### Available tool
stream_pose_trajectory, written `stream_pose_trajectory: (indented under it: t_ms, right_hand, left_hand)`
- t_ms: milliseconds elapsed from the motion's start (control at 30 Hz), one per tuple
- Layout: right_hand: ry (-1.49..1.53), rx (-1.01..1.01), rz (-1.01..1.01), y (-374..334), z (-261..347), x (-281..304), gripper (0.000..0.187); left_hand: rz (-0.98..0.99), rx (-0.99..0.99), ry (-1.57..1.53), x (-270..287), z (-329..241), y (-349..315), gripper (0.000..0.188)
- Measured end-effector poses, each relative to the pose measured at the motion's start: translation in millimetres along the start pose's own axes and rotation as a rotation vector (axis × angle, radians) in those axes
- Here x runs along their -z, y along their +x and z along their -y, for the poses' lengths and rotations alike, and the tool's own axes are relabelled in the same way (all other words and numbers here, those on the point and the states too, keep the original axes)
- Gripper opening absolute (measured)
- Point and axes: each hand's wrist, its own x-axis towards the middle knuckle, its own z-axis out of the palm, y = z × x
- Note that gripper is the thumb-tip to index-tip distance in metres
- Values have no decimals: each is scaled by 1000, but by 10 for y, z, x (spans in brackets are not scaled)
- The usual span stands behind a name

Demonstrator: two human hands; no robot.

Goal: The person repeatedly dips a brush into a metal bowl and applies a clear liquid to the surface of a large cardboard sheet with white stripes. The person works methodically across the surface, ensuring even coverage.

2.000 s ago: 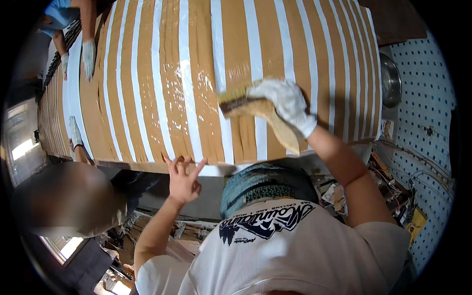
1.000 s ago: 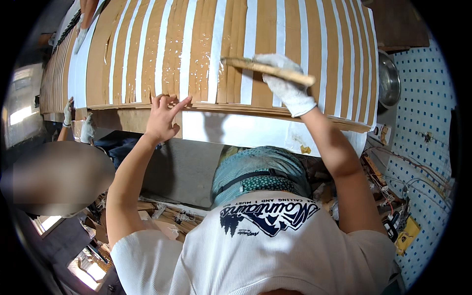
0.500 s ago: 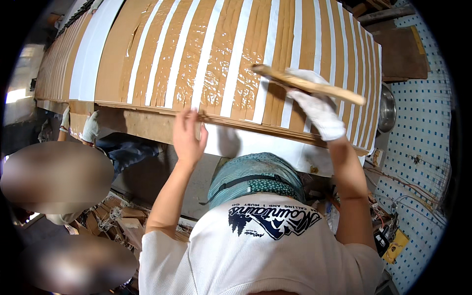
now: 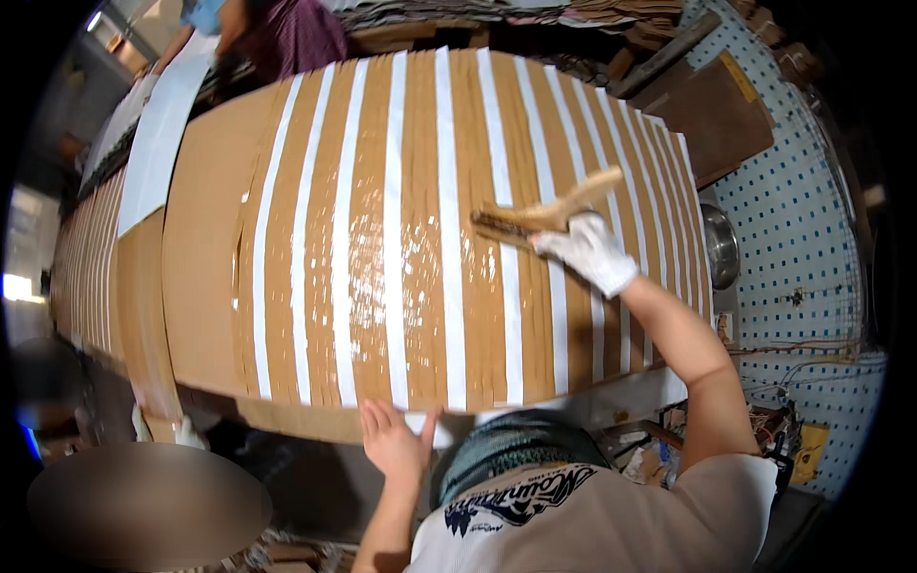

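A large brown cardboard sheet (image 4: 205, 258) with long white stripes lies in front of me, wet and glossy around its middle (image 4: 382, 258). My right hand (image 4: 587, 250), in a white glove, grips a wooden-handled brush (image 4: 549, 215) whose bristles touch the sheet right of centre. My bare left hand (image 4: 394, 441) rests with fingers spread on the sheet's near edge. A teal head covering (image 4: 511, 454) and white printed shirt (image 4: 592, 520) show at the bottom.
Another person in a purple top (image 4: 287, 33) stands at the far left end beside a white sheet (image 4: 158, 134). A blue-dotted pegboard (image 4: 802, 248), a metal bowl (image 4: 718, 246) and a brown board (image 4: 712, 110) are at the right. A gloved hand (image 4: 186, 435) shows at lower left.
The view has tipped so more of the striped sheet shows. My right hand has brought the brush down onto the sheet. My left hand stays at the near edge.
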Motion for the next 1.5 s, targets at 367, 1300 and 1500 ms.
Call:
stream_pose_trajectory:
  t_ms: [367,1300,1500]
  right_hand:
    - [182,-350,-215,2595,-1647,318,44]
    - [151,-168,-300,3704,-1988,676,55]
    - [34,-56,-124,3868,-1412,244,48]
  left_hand:
    - [172,-59,117,90,-93,133,76]
    - [340,47,166,164,-269,343,76]
    - [357,37,119,153,-238,363,74]
